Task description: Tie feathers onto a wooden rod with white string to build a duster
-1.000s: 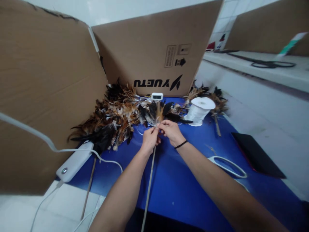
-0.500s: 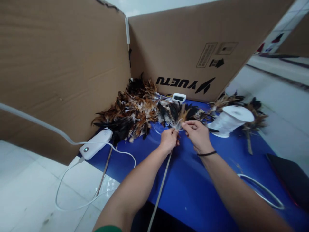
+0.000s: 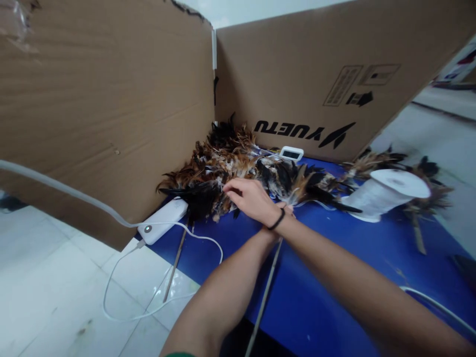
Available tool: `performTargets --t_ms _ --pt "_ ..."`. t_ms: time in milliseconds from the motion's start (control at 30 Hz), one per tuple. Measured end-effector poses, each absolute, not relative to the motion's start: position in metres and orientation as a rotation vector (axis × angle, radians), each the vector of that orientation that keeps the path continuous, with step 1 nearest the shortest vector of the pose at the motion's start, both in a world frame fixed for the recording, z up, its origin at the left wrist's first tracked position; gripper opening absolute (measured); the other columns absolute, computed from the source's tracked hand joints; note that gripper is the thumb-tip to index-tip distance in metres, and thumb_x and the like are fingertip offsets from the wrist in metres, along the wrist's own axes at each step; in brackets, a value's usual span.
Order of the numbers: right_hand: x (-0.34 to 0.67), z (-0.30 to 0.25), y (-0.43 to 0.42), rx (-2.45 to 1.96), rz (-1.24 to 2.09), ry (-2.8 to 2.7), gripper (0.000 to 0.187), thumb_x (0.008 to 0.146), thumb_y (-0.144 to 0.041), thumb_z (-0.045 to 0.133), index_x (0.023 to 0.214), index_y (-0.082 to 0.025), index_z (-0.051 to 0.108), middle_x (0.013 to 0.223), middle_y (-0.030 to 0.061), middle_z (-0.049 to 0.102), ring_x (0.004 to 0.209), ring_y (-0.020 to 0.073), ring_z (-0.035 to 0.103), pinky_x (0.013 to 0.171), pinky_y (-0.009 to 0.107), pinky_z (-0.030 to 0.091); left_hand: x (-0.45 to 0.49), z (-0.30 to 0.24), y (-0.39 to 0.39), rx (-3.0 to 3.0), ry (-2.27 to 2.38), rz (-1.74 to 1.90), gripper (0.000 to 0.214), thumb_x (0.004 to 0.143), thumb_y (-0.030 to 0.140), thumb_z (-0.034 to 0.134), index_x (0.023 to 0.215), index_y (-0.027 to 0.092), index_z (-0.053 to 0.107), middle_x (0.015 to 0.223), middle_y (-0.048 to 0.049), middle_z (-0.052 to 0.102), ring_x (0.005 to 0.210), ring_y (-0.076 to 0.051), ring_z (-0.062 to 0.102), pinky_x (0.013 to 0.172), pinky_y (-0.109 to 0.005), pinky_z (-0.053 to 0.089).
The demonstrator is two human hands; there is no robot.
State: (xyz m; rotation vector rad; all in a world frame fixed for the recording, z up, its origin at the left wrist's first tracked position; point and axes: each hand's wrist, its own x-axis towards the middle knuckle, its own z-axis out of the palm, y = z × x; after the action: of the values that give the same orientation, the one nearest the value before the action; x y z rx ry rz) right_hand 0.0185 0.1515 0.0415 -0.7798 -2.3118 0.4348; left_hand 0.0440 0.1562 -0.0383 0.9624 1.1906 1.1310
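My left hand [image 3: 285,210] is closed round a thin stick [image 3: 265,300], which slants down towards me; my right wrist covers much of that hand. Tan and dark feathers [image 3: 299,187] stick out at the stick's upper end, just beyond the left fingers. Crossing over the left wrist, my right hand [image 3: 251,198] has its thumb and fingers pinched together at the front of a pile of brown and black feathers [image 3: 211,157]. Whether a feather is between those fingertips is too small to tell.
A white spool [image 3: 383,196] of clear strand stands on the blue tabletop [image 3: 316,297], with more feathers [image 3: 433,186] behind it. A white power bank [image 3: 163,222] with a cable lies left. A small display device [image 3: 291,153] sits at the back. Cardboard walls [image 3: 297,74] enclose the left and back.
My right hand has moved left from the stick's feathered end, across my left wrist, to the feather pile. My left hand still grips the stick. The view has shifted slightly.
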Motion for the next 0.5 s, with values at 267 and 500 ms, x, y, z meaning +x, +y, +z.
performTargets --t_ms 267,500 --pt "-0.078 0.031 0.192 -0.790 0.645 -2.590 0.030 0.078 -0.006 0.050 0.096 -0.018 0.071 0.097 0.0020 0.071 0.094 0.0133 0.063 0.083 0.018 0.043 0.035 -0.042 0.150 1.105 1.092 1.151 0.027 0.081 0.016 0.049 0.053 0.016 0.047 0.053 0.0005 0.046 0.050 -0.009 0.041 0.049 -0.022 0.033" --pt "-0.140 0.009 0.206 -1.145 0.637 -2.655 0.031 0.079 -0.030 0.057 0.104 -0.016 0.068 0.110 0.0124 0.066 0.103 0.0231 0.061 0.084 0.028 0.046 0.042 -0.053 0.154 1.054 1.190 1.128 0.026 0.081 0.025 0.047 0.056 0.017 0.050 0.041 0.0016 0.043 0.036 -0.009 0.038 0.042 -0.023 0.029"
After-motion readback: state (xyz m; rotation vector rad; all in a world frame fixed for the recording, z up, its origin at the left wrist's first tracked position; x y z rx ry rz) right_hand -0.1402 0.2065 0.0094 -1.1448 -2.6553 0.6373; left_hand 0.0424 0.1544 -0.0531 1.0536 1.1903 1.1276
